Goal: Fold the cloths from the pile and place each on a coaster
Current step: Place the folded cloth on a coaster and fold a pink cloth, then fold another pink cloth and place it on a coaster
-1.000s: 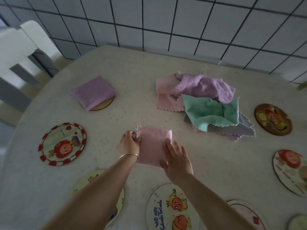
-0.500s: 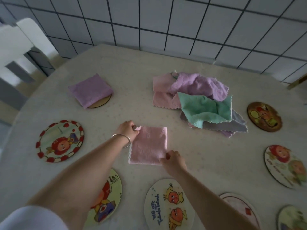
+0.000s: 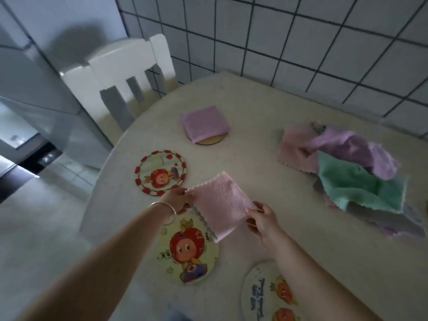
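A folded pink cloth hangs lifted off the table between both hands. My left hand pinches its left corner and my right hand pinches its right edge. It hovers over the top of a yellow cartoon coaster, beside a red-rimmed coaster. A folded purple cloth lies on a plain wooden coaster further back. The pile of loose cloths, pink, purple, green and grey, sits on the table at the right.
A white cartoon coaster lies at the near edge. The cream round table stands against a tiled wall. A white chair stands at the table's far left side, with floor to the left.
Both hands lifted the folded pink cloth off the table and carried it left, towards the yellow coaster. The camera swung left, bringing the chair into view.
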